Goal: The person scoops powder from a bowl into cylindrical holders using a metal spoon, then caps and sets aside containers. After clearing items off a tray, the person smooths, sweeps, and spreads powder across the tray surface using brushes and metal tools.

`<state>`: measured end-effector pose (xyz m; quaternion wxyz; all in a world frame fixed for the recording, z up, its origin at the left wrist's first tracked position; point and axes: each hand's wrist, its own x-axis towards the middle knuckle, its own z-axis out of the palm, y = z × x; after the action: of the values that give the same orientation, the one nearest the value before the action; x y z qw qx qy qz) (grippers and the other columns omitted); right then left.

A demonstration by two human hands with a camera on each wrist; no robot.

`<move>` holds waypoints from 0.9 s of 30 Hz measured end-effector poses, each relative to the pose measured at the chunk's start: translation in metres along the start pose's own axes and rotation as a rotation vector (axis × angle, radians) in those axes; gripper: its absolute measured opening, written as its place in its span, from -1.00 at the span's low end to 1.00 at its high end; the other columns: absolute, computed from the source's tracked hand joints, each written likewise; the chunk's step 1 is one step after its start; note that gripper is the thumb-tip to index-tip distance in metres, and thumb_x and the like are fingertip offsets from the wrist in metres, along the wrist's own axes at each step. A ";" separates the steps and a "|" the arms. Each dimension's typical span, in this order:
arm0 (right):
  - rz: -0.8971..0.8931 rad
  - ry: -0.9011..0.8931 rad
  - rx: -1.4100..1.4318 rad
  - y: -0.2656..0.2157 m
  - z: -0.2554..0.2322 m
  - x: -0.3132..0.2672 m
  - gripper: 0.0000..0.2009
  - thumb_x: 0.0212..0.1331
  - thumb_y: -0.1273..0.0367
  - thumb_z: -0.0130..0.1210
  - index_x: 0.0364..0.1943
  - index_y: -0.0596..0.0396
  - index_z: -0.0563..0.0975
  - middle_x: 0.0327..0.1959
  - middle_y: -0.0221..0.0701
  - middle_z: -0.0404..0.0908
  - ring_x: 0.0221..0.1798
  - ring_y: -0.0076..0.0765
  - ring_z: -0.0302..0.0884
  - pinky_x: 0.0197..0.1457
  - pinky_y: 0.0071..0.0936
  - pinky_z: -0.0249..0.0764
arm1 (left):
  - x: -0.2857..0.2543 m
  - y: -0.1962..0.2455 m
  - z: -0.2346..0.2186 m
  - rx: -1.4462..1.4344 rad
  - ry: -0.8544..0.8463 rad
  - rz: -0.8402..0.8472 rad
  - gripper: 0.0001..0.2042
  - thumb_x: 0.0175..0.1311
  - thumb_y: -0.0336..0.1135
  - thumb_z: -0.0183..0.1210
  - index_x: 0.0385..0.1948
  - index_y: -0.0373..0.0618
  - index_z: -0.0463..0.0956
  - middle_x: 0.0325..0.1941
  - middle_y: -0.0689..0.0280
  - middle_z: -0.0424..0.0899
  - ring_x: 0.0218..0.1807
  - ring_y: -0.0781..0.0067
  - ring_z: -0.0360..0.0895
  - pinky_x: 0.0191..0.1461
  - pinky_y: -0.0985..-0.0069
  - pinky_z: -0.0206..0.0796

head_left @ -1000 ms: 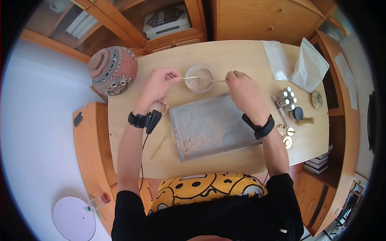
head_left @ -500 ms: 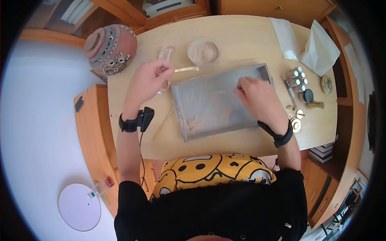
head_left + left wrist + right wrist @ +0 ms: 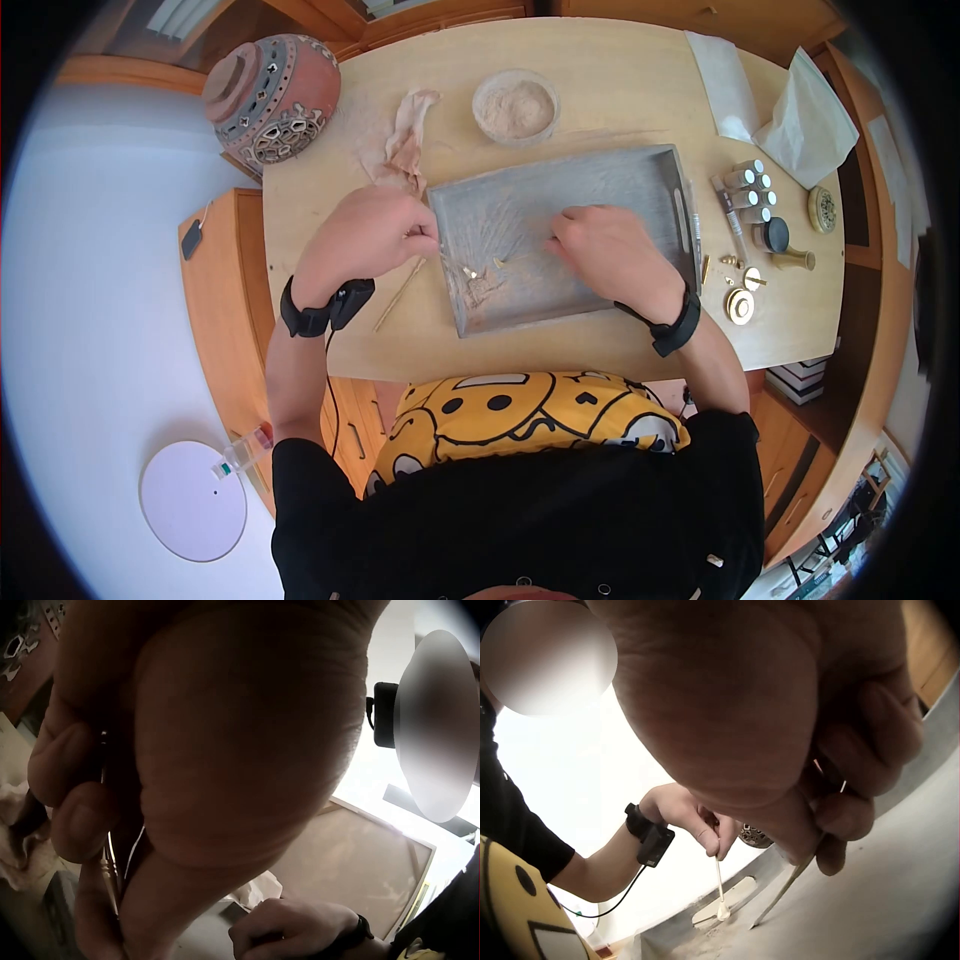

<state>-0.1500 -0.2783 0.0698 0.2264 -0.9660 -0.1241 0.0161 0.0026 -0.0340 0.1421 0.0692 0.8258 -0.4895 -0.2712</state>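
Observation:
My left hand (image 3: 375, 235) pinches a slender brass tool with a small flared head (image 3: 723, 910), held pointing down over the left part of the grey tray (image 3: 560, 170). Another thin brass tool (image 3: 780, 891), narrow at its tip, is gripped in my right hand (image 3: 610, 250) above the tray's middle. Both tips come down close to a brownish powder smear (image 3: 485, 290) on the tray floor. Beyond the tray stands a round bowl (image 3: 482, 122) with pale brown powder in it. A crumpled, stained cloth (image 3: 408, 135) lies behind my left hand.
A carved reddish pot (image 3: 275, 100) stands at the back left. On the right are several white-capped vials (image 3: 745, 180), a black-lidded jar (image 3: 772, 236), small brass parts (image 3: 740, 306) and a translucent bag (image 3: 810, 120). A thin stick (image 3: 398, 297) lies left of the tray.
Both hands have come from the powder bowl back over the tray, their tools lowered toward its left part. The view has tilted down, and the cloth is now uncovered.

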 end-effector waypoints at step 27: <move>-0.117 -0.166 0.085 -0.016 0.017 0.019 -0.79 0.20 0.29 0.16 -0.41 0.19 0.56 -0.40 -0.16 0.60 -0.22 0.07 0.60 -0.14 -0.12 0.52 | 0.015 0.008 0.005 0.057 -0.133 0.007 -0.90 0.01 -0.34 0.33 -0.50 -0.14 0.67 -0.50 0.14 0.66 -0.33 0.07 0.61 -0.24 0.23 0.38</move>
<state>-0.1368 -0.2524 0.0618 0.2565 -0.9420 -0.1977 0.0879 -0.0002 -0.0501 0.1348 0.0137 0.8059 -0.5034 -0.3113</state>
